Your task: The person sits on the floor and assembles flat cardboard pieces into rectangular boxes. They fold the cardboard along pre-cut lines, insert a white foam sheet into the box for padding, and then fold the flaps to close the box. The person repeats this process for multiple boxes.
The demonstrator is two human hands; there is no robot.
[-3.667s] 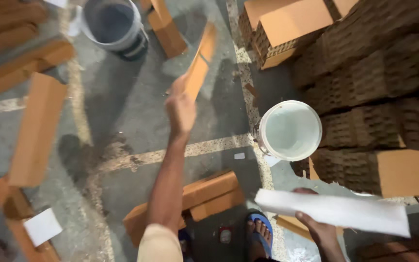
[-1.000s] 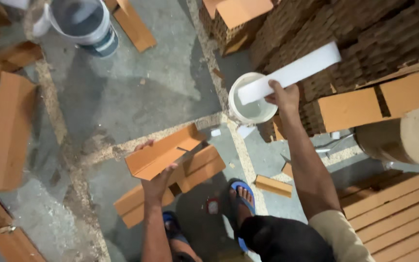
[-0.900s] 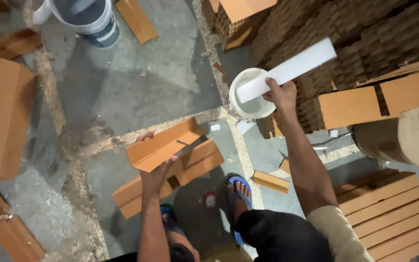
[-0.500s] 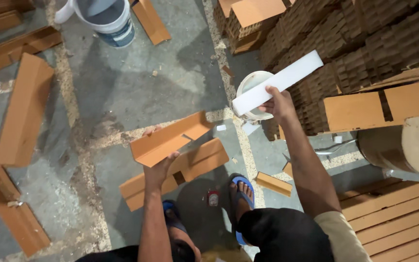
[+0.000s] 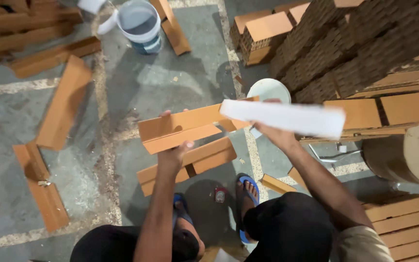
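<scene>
My left hand (image 5: 173, 154) grips a long folded brown cardboard piece (image 5: 185, 127) and holds it level above the floor. My right hand (image 5: 273, 134) holds a long white strip (image 5: 283, 118) whose left end lies over the right end of that cardboard piece. Beneath them, another folded cardboard piece (image 5: 190, 162) lies on the floor in front of my feet in blue sandals (image 5: 248, 187).
A white bucket (image 5: 269, 90) stands beside tall stacks of folded cardboard (image 5: 360, 53) at right. A grey bucket (image 5: 140, 24) stands at top. Loose cardboard pieces (image 5: 64, 109) lie on the concrete at left. A brown paper roll (image 5: 413, 150) sits at right.
My left hand has lifted the cardboard piece off the floor. My right hand has brought the white strip from the bucket over to the cardboard's right end.
</scene>
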